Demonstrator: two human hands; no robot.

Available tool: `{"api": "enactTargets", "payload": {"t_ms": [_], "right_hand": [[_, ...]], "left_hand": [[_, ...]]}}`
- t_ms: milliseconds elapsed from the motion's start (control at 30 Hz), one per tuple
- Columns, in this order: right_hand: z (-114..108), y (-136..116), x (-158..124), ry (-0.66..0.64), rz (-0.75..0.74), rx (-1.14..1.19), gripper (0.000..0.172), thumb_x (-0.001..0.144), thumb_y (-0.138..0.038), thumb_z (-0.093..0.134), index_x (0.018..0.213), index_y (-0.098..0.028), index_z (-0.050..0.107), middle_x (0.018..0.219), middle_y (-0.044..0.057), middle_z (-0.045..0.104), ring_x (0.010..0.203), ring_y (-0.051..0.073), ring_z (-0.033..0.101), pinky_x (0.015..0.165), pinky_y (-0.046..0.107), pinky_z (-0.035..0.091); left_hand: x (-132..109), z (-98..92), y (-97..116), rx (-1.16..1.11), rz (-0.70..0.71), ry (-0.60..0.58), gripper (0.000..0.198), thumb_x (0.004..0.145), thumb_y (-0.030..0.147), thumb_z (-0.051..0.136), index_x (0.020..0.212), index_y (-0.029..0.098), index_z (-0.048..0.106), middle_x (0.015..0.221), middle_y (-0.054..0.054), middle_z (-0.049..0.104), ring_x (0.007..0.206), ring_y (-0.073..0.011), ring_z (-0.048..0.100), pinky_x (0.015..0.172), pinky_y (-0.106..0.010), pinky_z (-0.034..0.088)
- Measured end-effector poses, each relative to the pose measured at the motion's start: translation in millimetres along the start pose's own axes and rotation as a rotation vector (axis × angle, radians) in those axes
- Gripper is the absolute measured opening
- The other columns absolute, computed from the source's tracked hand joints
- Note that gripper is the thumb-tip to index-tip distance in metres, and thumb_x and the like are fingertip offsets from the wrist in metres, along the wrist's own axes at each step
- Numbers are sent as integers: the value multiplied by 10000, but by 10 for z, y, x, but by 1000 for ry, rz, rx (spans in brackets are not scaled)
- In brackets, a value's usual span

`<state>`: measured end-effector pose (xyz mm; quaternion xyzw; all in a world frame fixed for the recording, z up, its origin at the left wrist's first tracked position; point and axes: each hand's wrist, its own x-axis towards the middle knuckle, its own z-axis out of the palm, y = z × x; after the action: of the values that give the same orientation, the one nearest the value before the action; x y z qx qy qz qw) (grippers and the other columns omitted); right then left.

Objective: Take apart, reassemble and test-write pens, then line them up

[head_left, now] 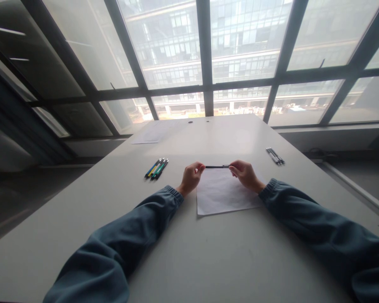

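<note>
A dark pen (217, 167) stretches level between my two hands, above the far edge of a white sheet of paper (229, 195). My left hand (191, 177) pinches one end of it between thumb and fingers. At the other end, by the clip, my right hand (244, 173) is closed on it in the same way. The paper lies flat on the table, its right part hidden under my right hand and sleeve.
Several coloured pens (157, 169) lie side by side to the left on the white table (183, 261). Another row of pens (275, 156) rests at the right. Farther back are more paper (148, 134) and a small dark disc (190, 122). Windows (240, 46) rise beyond the table.
</note>
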<state>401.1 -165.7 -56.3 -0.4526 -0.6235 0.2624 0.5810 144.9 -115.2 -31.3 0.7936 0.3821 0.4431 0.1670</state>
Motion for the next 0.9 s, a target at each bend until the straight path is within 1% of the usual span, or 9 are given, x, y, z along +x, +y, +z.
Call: {"api": "enactTargets", "payload": {"t_ms": [133, 333, 667, 800, 900], "right_hand": [[-1, -2, -3, -15, -4, 4, 388, 851, -553, 683, 799, -169, 658, 565, -5, 580, 506, 128, 508, 495, 263, 420], [-7, -32, -10, -25, 5, -22, 433, 845, -601, 664, 795, -171, 662, 567, 3, 589, 510, 134, 511, 504, 271, 430], [-13, -46, -8, -39, 13, -24, 419, 841, -580, 673, 779, -166, 660, 553, -4, 584, 497, 126, 500, 495, 264, 416], [6, -78, -16, -28, 5, -14, 396, 805, -559, 718, 803, -166, 665, 561, -7, 597, 509, 133, 517, 504, 270, 428], [19, -105, -22, -21, -3, -22, 383, 805, -548, 717, 784, -169, 666, 553, -8, 593, 505, 131, 513, 506, 272, 429]], "left_hand": [[-10, -2, -22, 13, 22, -16, 344, 974, 391, 498, 772, 173, 671, 686, -13, 651, 616, -138, 543, 629, -263, 425], [-16, -13, -7, 21, 24, -23, 363, 977, 389, 479, 729, 178, 640, 634, -5, 597, 608, -144, 525, 615, -264, 409], [-19, -29, 12, 23, 44, -42, 410, 979, 397, 451, 640, 184, 540, 598, 1, 545, 590, -137, 494, 607, -262, 379], [-25, -31, 31, -27, -20, -34, 522, 1000, 457, 397, 561, 185, 476, 520, 11, 491, 520, -122, 456, 547, -258, 337], [-28, -24, 40, -57, -53, -27, 570, 1006, 505, 378, 540, 186, 457, 500, 15, 485, 501, -116, 460, 540, -259, 334]]}}
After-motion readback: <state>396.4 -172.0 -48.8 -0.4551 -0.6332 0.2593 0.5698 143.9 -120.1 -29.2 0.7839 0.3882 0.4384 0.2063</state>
